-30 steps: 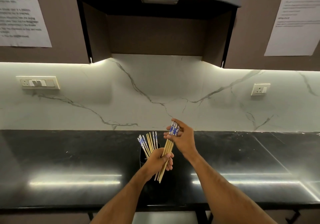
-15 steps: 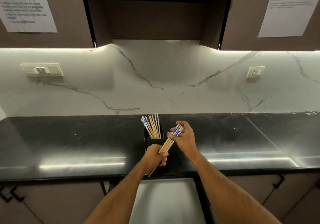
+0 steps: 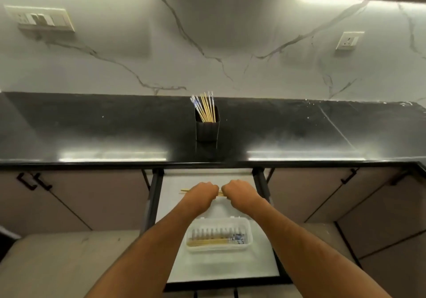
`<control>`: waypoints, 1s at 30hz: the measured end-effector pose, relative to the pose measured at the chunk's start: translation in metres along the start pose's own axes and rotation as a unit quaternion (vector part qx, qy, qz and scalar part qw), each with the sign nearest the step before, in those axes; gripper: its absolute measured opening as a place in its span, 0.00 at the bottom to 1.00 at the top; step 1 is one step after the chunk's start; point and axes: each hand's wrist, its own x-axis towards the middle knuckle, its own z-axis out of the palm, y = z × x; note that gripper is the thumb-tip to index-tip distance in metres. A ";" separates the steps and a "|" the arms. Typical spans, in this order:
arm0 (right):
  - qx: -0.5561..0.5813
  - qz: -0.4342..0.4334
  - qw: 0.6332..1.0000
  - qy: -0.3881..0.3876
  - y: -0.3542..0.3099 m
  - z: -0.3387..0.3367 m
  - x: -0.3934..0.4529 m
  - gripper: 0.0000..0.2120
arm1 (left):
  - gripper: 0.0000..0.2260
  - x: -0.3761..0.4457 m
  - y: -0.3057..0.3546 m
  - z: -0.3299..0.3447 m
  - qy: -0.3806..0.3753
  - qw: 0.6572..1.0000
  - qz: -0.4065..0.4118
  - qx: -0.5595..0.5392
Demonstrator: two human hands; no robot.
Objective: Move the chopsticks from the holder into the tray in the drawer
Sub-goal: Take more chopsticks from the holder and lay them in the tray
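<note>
Both the left hand (image 3: 200, 194) and right hand (image 3: 239, 194), fingers curled around the pale wooden chopstick bundle (image 3: 185, 190), should lower it level, lengthwise into the clear plastic tray (image 3: 247, 229)

Both hands, left (image 3: 200, 194) and right (image 3: 241, 193), grip a chopstick bundle (image 3: 185, 190) above the open drawer (image 3: 175, 208).
</note>
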 end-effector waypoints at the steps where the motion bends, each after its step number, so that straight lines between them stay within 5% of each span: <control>1: -0.004 0.001 1.000 -0.004 -0.002 0.008 -0.002 0.07 | 0.11 -0.003 0.001 0.009 -0.003 1.000 0.008 0.000; 12: 0.024 -0.013 0.997 -0.068 -0.002 0.119 -0.016 0.07 | 0.08 -0.031 -0.003 0.106 -0.008 1.000 0.004 0.006; 30: 0.035 -0.057 0.996 -0.060 0.007 0.215 0.027 0.12 | 0.13 0.006 -0.024 0.194 -0.043 0.998 -0.033 -0.008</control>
